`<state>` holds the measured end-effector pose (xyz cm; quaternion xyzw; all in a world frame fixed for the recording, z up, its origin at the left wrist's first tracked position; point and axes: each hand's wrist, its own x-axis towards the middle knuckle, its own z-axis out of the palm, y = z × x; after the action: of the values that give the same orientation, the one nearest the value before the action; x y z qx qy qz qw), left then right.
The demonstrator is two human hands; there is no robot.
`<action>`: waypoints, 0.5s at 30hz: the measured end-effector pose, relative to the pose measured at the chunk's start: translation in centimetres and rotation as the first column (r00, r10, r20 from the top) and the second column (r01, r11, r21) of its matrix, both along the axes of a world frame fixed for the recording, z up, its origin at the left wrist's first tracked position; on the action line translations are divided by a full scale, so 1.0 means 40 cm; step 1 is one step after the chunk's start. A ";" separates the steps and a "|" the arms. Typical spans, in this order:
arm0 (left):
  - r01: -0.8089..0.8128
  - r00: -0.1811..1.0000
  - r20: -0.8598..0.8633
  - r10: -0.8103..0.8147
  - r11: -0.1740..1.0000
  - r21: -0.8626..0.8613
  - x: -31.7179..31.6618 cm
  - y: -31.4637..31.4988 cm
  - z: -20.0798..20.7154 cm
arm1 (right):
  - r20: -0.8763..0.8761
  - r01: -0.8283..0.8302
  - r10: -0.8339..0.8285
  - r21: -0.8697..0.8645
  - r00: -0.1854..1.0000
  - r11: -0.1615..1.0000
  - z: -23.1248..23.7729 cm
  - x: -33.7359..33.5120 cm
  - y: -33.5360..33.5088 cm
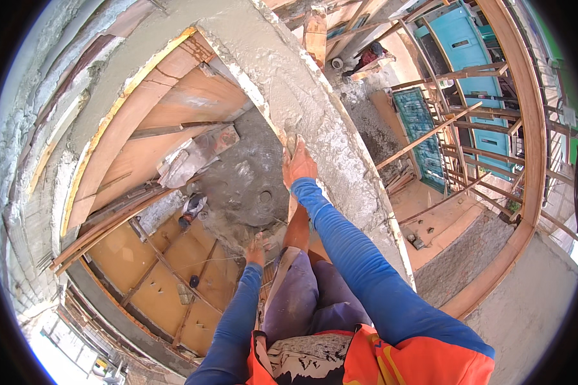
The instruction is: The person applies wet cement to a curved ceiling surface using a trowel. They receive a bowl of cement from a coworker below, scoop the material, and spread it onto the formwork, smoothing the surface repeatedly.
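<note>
My right hand [299,164], in a blue sleeve, reaches forward to the inner edge of a wet concrete beam [331,138]. Its fingers are closed round a small greyish piece [291,142], too small to make out, at that edge. Lower and to the left, my left hand [257,249] is held out with its fingers apart and nothing in them. A thin string [221,259] passes close by that hand. Below the hands lies a grey cement floor [247,167] with a round mark in it.
Wooden formwork boards [192,96] line the opening at left. Yellowish panels [131,250] with battens lie below. One person [193,206] is down by the cement floor, another [370,56] far right. Timber poles [443,131] cross before turquoise doors [472,58].
</note>
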<state>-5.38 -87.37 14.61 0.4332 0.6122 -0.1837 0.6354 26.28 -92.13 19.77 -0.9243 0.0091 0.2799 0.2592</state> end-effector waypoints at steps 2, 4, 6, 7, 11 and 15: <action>-0.005 1.000 0.012 0.006 1.000 -0.018 0.010 0.003 0.020 | -0.006 0.100 -0.100 -0.031 0.995 0.995 -0.020 -0.022 -0.029; -0.030 1.000 0.008 0.030 0.999 -0.022 -0.003 0.012 0.032 | -0.033 0.157 -0.157 -0.006 0.987 0.988 -0.018 -0.117 -0.129; -0.051 0.999 0.001 0.051 0.998 -0.020 -0.018 0.018 0.026 | -0.072 0.285 -0.286 -0.026 0.955 0.958 0.026 -0.228 -0.212; -0.033 0.999 -0.004 0.033 0.999 -0.008 -0.027 0.017 0.025 | -0.110 0.296 -0.298 -0.029 0.948 0.955 0.052 -0.280 -0.247; 0.024 1.000 -0.004 -0.024 0.999 0.032 -0.065 0.029 0.001 | 0.033 0.281 -0.283 0.061 0.958 0.958 0.064 -0.340 -0.245; 0.099 0.995 0.018 -0.100 0.994 0.043 -0.045 0.020 0.016 | -0.023 0.177 -0.177 -0.009 0.984 0.984 0.005 -0.089 -0.177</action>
<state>-7.18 -86.59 15.26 0.4781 0.5873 -0.1978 0.6223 22.72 -99.20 19.98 -0.9174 0.0953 0.2665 0.2797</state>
